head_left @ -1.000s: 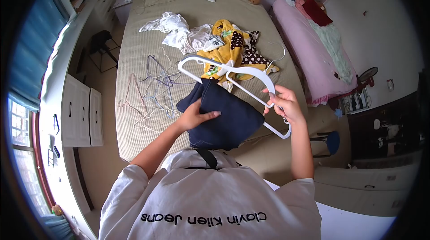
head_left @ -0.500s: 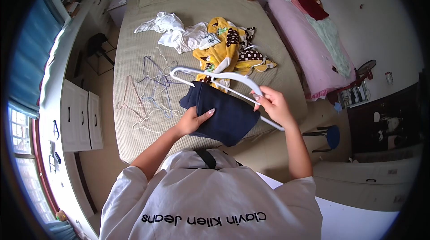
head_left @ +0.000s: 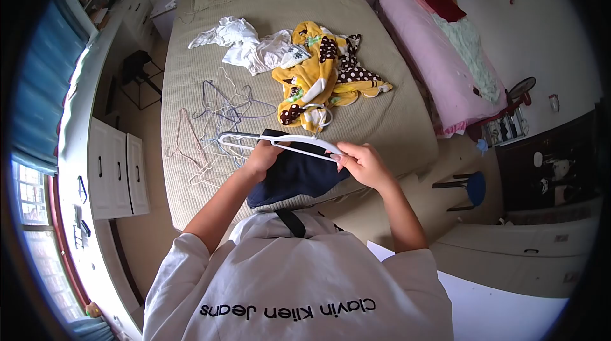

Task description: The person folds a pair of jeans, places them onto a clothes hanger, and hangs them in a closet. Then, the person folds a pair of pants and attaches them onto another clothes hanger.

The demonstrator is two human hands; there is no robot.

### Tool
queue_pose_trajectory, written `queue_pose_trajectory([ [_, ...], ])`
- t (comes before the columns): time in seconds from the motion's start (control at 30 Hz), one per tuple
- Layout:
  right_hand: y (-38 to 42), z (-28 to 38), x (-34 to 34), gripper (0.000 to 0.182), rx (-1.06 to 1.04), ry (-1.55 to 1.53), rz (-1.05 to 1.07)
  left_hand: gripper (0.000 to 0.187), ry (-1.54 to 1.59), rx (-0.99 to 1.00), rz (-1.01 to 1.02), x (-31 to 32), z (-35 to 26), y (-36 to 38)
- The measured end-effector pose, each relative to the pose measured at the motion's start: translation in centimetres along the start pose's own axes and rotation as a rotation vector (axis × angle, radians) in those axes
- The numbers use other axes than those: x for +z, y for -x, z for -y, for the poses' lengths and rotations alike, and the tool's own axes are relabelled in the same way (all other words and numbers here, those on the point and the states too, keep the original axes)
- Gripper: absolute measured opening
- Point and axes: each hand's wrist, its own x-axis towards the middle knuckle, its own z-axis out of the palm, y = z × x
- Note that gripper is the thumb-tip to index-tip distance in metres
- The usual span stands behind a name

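My right hand [head_left: 361, 164] pinches the right end of a white hanger [head_left: 293, 142], which lies level across the top of a dark navy garment [head_left: 296, 178]. The garment hangs down below the hanger, over the near edge of the bed. My left hand [head_left: 261, 157] is closed on the garment's upper left part, just beneath the hanger's left half; its fingertips are hidden by cloth and hanger. Beyond them lies a yellow patterned garment [head_left: 309, 77] with brown dotted parts, close to the hanger's hook.
Several loose hangers [head_left: 219, 112] lie tangled on the bed [head_left: 191, 54] at left. White clothes [head_left: 238, 42] lie further back. A pink bed [head_left: 414, 35] stands at right, a blue stool [head_left: 475, 189] near it, and white cabinets [head_left: 108, 166] at left.
The hanger has moved left and down, from a slant to nearly level over the navy garment. My right hand has moved left with it. My left hand has shifted slightly, and the garment now hangs lower.
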Motion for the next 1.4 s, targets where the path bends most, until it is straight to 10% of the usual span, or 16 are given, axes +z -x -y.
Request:
queue_pose_trajectory([
  [0.4, -1.8, -0.1, 1.7, 0.019, -0.112, 0.251, -0.247, 0.024, -0.202, 0.121, -0.196, -1.7, -2.9, 2.5],
  [0.67, -2.4, 1.1, 1.4, 0.016, -0.163, 0.162, -0.224, 0.032, 0.139, -0.06, 0.084, -4.6, -4.9, 4.2],
  [0.9, -2.7, 1.2, 2.0, 0.017, -0.248, 0.108, -0.181, 0.04, -0.259, -0.135, -0.184, -4.7, -5.6, 4.2],
  [1.13, -2.7, 1.7, 1.9, 0.013, -0.212, 0.063, -0.155, 0.049, -0.38, 0.429, -0.157, -6.0, -1.9, 2.7],
  [1.27, -2.9, 1.3, 1.7, 0.012, -0.106, -0.027, -0.158, 0.046, -0.925, -0.09, -0.261, -5.1, -4.2, 3.5],
  [1.4, -2.8, 3.3, 1.0, 0.019, 0.054, -0.294, -0.143, 0.052, -0.243, 0.511, -0.146, -6.9, 2.5, 0.6],
])
